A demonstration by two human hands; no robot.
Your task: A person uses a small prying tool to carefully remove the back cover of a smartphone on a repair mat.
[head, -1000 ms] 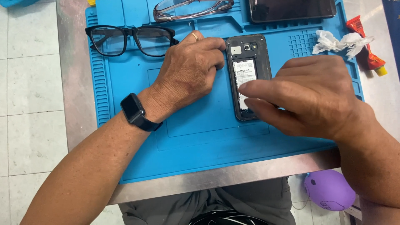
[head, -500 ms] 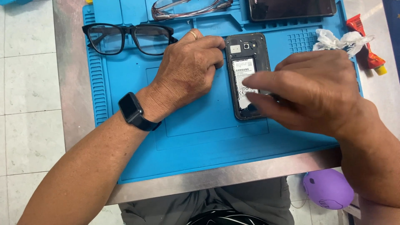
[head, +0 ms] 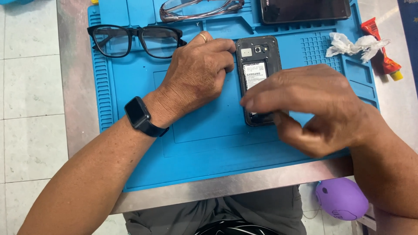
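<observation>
A black phone [head: 257, 65] lies face down on the blue work mat [head: 209, 143] with its back cover off, so the white-labelled battery shows. My left hand [head: 198, 72], with a ring and a dark smartwatch on the wrist, grips the phone's upper left edge with its fingertips. Over the lower half of the phone hovers my right hand [head: 305, 104], fingers stretched to the left and thumb apart beneath them, holding nothing that I can see. That hand hides the phone's bottom part.
Black-framed glasses [head: 135, 41] lie on the mat left of my left hand, and a second clear-framed pair [head: 196, 8] sits at the top. A dark phone [head: 305, 11] lies at top right. Crumpled tissue [head: 355, 45] and a red tube [head: 383, 56] are at right. A purple object [head: 342, 198] is below the table edge.
My right hand has drawn back to the right and lifted off the battery, uncovering more of the phone. My left hand stays on the phone's edge.
</observation>
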